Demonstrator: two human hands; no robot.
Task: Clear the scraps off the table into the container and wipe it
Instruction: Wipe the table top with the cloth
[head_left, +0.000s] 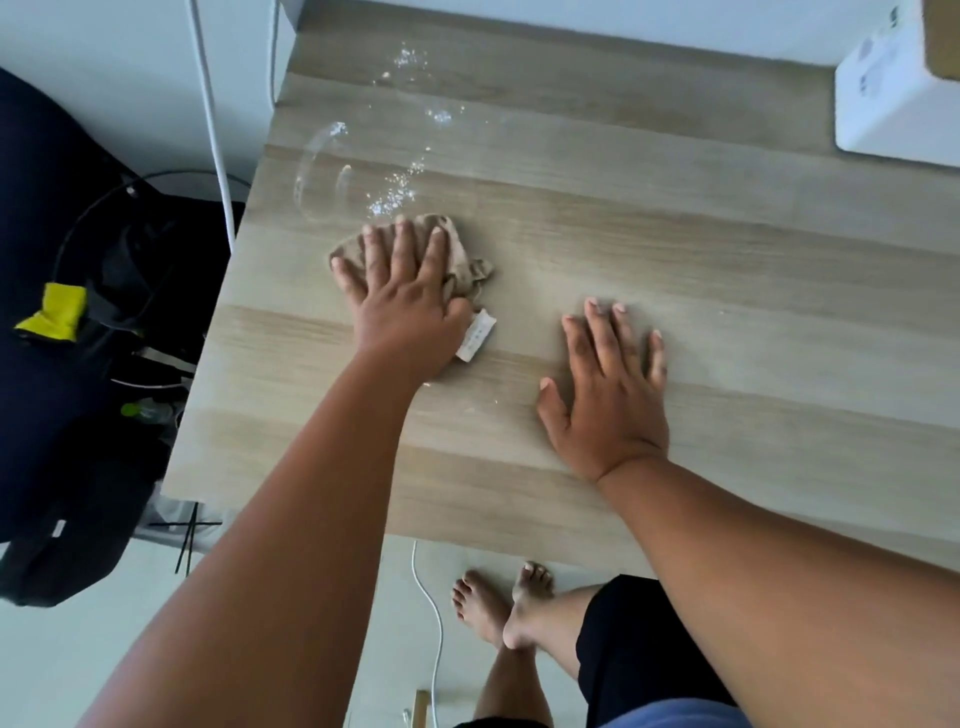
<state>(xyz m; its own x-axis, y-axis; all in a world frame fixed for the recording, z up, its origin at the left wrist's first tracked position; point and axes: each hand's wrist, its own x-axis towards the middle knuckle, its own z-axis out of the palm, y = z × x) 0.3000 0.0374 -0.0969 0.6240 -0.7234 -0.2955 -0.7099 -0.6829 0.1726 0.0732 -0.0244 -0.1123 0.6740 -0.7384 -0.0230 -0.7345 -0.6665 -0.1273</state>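
- The left hand (402, 291) lies flat with fingers spread, pressing a crumpled brown cloth (457, 254) onto the wooden table (727, 270); a white tag (477, 335) pokes out from under the palm at 4 o'clock.
- The right hand (605, 387) rests flat on the bare tabletop, fingers straight and holding nothing, at 3 o'clock from the cloth and apart from it.
- Water droplets and curved wet streaks (395, 192) lie just beyond the cloth, from 10 to 12 o'clock, running toward the far left corner.
- No scraps show on the table, so the clearing looks done (the container itself is not in view).
- Wiping seems midway: the wet patch ahead of the cloth is left to mop, while the near half looks dry.
- A white box (893, 98) sits at the table's 2 o'clock corner.
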